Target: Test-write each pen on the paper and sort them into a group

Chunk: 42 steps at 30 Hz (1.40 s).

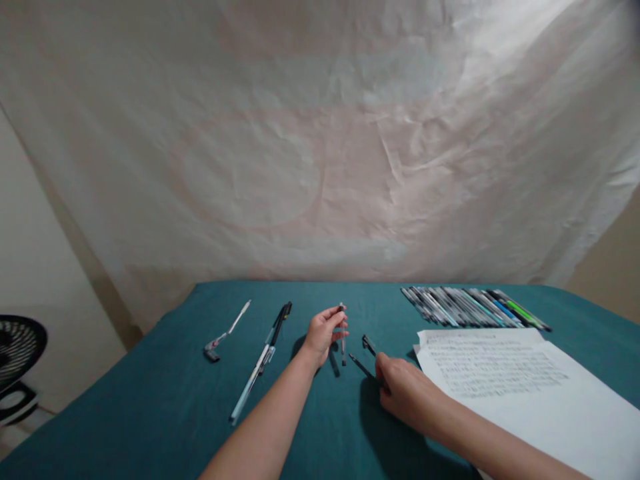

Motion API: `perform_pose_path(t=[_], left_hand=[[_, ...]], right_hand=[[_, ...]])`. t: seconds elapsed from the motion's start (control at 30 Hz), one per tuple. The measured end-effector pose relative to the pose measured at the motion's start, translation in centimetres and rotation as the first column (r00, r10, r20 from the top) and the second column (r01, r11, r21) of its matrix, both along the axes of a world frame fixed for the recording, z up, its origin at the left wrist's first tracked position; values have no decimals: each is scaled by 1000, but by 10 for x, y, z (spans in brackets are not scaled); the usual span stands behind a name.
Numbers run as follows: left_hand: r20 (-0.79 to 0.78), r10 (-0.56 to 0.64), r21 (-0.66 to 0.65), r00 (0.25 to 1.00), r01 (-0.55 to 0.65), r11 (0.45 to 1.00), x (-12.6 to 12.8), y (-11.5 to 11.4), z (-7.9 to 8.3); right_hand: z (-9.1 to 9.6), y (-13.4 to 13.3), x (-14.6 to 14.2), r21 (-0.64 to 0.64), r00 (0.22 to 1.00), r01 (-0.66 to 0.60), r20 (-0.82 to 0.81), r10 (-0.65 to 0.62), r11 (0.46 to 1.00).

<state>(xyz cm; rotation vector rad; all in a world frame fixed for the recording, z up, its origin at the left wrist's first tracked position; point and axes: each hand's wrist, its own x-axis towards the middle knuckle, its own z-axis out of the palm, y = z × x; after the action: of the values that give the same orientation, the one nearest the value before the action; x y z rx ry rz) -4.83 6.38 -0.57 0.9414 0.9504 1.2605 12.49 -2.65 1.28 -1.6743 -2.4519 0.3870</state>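
My left hand (324,331) is raised a little above the teal table (150,400), fingers pinched on a thin pen barrel (343,340) that hangs nearly upright. My right hand (403,390) rests on the cloth, closed round a dark thin pen part (361,365) whose tip points to the upper left. A small black pen cap (369,344) lies just beyond that tip, between the two hands.
To the left lie a black-capped pen (278,325), a clear pen (250,383) and a white pen piece (227,331). A row of several pens (473,307) lies at the back right. Written paper sheets (500,373) lie at the right. A fan (17,347) stands off the table's left.
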Motion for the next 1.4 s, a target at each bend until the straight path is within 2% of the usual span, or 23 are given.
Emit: perform_pose_path(t=[0.1,0.2,0.23,0.3,0.4,0.47,0.57,0.73,0.93,1.2,1.4], left_hand=[[10,20,11,1000,-20,1000,-1,-1,0],[11,3,33,1000,-4,999,2,-4,4],[0,-15,43,1000,15,999,5,-6,6],[-47,-61,70,997,65,995,11,-11,10],[-145,-123,127,982,142,982,25,-19,16],[-198,-158,171,967,193,966,32,-24,19],[-251,-188,228,950,247,942,36,-28,19],[-298,-198,278,934,283,918,35,-29,18],[-335,-191,314,923,301,900,35,-30,21],[-346,-210,303,915,321,897,34,-33,26],[-341,-243,287,908,347,893,33,-35,29]], right_hand=[[4,7,11,3,998,9,-63,-9,1000],[13,22,23,-37,942,28,-332,-38,999],[17,28,27,-58,886,23,-462,-48,998],[27,37,32,-65,701,27,-710,-65,998],[38,43,36,6,418,117,-907,-44,993],[43,44,37,38,313,169,-950,-17,985],[45,42,38,44,236,200,-972,-4,979],[46,41,37,51,226,191,-974,6,980],[44,42,38,66,265,159,-964,22,985],[41,44,41,52,285,144,-958,9,988],[46,43,43,50,356,122,-935,4,991]])
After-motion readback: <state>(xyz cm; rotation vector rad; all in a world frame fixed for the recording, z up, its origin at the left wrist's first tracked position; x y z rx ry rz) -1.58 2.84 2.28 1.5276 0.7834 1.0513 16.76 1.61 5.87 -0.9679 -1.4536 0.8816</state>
